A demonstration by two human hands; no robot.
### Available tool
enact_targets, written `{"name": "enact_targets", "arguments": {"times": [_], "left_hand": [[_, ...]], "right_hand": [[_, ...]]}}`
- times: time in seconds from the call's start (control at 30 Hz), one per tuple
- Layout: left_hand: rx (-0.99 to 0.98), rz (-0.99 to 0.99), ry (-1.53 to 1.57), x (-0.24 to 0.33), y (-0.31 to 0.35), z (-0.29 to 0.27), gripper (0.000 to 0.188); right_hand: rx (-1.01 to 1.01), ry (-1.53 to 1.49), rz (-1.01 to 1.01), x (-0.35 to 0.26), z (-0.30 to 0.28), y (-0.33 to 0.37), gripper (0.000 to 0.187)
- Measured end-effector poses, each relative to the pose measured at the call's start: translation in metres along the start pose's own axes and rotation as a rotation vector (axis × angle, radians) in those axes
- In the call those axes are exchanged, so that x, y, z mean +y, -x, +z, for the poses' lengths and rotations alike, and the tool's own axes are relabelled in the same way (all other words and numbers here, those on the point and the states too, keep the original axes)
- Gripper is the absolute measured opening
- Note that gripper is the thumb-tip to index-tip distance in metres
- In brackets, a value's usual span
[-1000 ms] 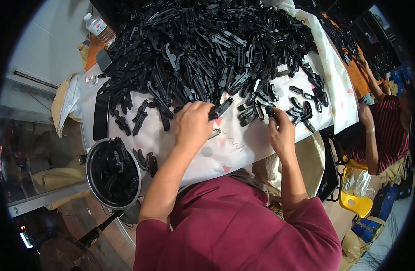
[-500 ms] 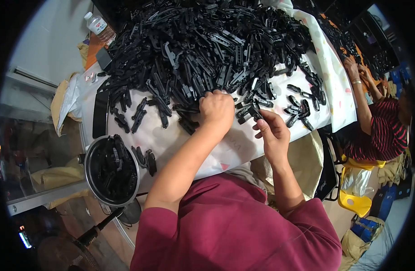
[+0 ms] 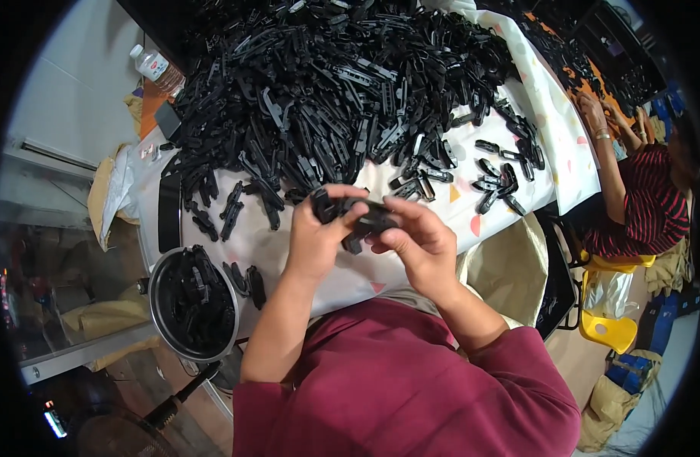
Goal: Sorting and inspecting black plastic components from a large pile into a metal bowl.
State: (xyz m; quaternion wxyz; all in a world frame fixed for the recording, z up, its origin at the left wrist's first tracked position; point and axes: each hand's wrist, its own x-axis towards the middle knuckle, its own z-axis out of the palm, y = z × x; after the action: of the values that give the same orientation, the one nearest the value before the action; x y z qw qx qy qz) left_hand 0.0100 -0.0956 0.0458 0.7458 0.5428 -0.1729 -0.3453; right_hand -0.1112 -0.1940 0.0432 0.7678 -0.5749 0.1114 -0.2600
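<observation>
In front of my chest both hands are together over the near part of the table. My left hand (image 3: 308, 240) is closed around a black plastic part that shows at its thumb and fingers. My right hand (image 3: 425, 250) pinches another black plastic part (image 3: 374, 222) between thumb and fingers; the two pieces meet or overlap, and I cannot tell whether they are joined. Just beyond lies a big heap of long, slotted black plastic parts (image 3: 319, 99). Smaller groups of the same parts (image 3: 501, 183) are spread to the right on the pale, patterned cloth (image 3: 472, 221).
A metal-rimmed bowl (image 3: 234, 335) of black parts stands at the left table edge, near a dark flat phone-like slab (image 3: 169, 213). A plastic bottle (image 3: 156, 68) stands far left. At right, a person in a striped shirt (image 3: 647, 198) works beside a yellow stool (image 3: 609, 331).
My left hand has left the heap's edge and come back toward me. My right hand has moved left with its part. Both now meet in front of my chest, each holding a piece.
</observation>
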Motion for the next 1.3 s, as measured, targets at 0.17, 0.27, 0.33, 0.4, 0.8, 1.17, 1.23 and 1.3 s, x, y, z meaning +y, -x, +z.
{"name": "enact_targets", "arguments": {"times": [0.17, 0.27, 0.33, 0.4, 0.8, 1.17, 1.23, 1.3], "left_hand": [[-0.200, 0.143, 0.222, 0.005, 0.017, -0.016, 0.024], [-0.212, 0.139, 0.246, 0.003, 0.023, -0.016, 0.031], [-0.156, 0.191, 0.108, -0.001, 0.026, -0.013, 0.036], [-0.099, 0.172, 0.206, -0.003, 0.030, -0.010, 0.039], [-0.100, 0.508, -0.029, -0.002, 0.035, -0.008, 0.032], [0.334, 0.544, -0.268, 0.011, 0.092, -0.060, 0.024], [0.786, 0.554, -0.902, 0.042, 0.108, -0.098, 0.021], [1.169, 0.429, -1.053, 0.059, 0.128, -0.147, 0.035]], "right_hand": [[-0.095, 0.431, -0.184, -0.006, 0.006, 0.002, 0.027], [-0.071, 0.455, -0.209, -0.001, 0.007, 0.001, 0.027], [-0.060, 0.422, -0.212, 0.000, 0.007, 0.002, 0.026], [-0.040, 0.340, -0.200, 0.003, 0.008, 0.003, 0.026], [0.076, 0.408, -0.348, -0.010, 0.018, 0.000, 0.042], [-0.513, 0.634, -0.181, -0.001, 0.026, 0.000, 0.077], [-0.476, 0.636, -0.048, 0.008, 0.018, -0.001, 0.073], [-0.541, 0.743, 0.062, 0.002, 0.033, -0.007, 0.057]]}}
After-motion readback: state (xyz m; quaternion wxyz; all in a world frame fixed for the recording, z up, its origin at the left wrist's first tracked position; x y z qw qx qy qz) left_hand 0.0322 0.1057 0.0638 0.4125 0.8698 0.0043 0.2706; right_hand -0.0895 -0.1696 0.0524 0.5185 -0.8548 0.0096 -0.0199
